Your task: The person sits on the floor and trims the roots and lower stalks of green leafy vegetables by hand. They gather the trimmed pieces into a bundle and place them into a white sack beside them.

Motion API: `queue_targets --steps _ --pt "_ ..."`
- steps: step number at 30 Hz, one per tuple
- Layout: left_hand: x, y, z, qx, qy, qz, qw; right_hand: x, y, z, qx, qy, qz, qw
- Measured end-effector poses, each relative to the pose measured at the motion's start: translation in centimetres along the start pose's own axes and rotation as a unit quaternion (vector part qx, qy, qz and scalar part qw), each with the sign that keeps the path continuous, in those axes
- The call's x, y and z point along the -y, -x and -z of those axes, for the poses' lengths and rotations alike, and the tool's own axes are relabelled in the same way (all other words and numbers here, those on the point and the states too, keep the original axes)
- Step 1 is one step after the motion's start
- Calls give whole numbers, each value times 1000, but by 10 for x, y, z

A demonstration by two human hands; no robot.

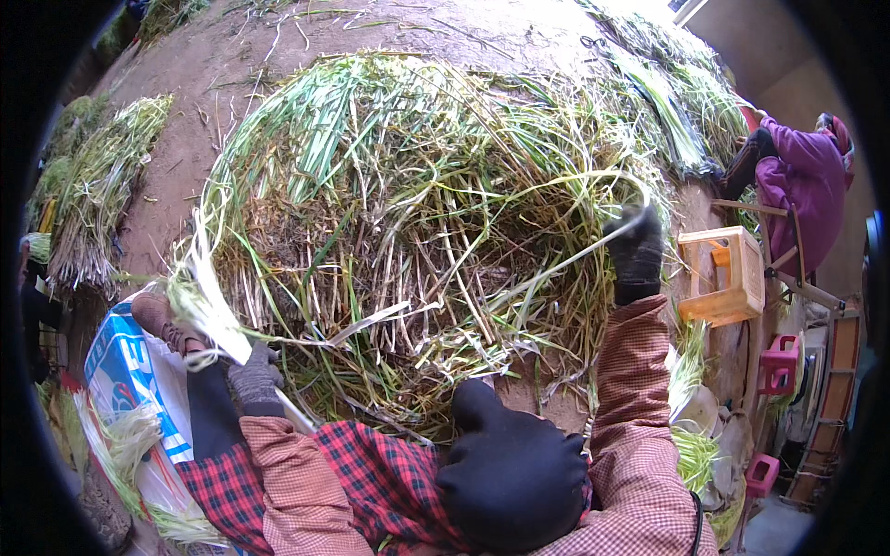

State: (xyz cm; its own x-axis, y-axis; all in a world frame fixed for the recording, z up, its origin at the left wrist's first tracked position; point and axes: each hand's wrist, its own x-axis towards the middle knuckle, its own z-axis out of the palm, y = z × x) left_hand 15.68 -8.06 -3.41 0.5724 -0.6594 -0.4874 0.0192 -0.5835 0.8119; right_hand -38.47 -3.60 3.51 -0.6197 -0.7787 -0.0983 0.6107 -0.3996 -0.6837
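My right hand (634, 243), in a dark work glove and blurred, grips a long pale green stalk (560, 267) at the right side of a broad heap of cut leafy stalks (389, 229). The stalk's leafy end arcs back over the heap. My left hand (256, 381), in a grey glove, is low at the left beside my leg. It touches the cut end of a pale bundle of stalks (212, 299), which lies across my shoe. A whitish strip (295, 410) shows just below this hand; whether the fingers hold it is unclear.
A blue and white printed sack (132, 368) lies at the left with pale stalks (132, 438) beside it. More stalks (104, 194) lie farther left. An orange plastic stool (723, 274) and pink stools (779, 365) stand right. A person in purple (799, 187) sits behind.
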Motion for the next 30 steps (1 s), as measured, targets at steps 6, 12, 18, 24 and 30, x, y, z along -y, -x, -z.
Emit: queue_targets --steps 6,12,18,24,30 --pt "-40 31 26 470 354 115 800 -29 44 -98 119 191 -25 974" --pt "-41 85 -29 532 375 56 757 -78 67 -159 280 261 -105 918" --pt "-6 107 -63 436 263 89 856 -140 67 -180 349 335 -58 873" --pt "-2 117 -67 452 196 89 866 -175 64 -190 466 459 193 732" --pt "4 117 -70 444 170 68 877 -190 70 -211 473 472 185 721"
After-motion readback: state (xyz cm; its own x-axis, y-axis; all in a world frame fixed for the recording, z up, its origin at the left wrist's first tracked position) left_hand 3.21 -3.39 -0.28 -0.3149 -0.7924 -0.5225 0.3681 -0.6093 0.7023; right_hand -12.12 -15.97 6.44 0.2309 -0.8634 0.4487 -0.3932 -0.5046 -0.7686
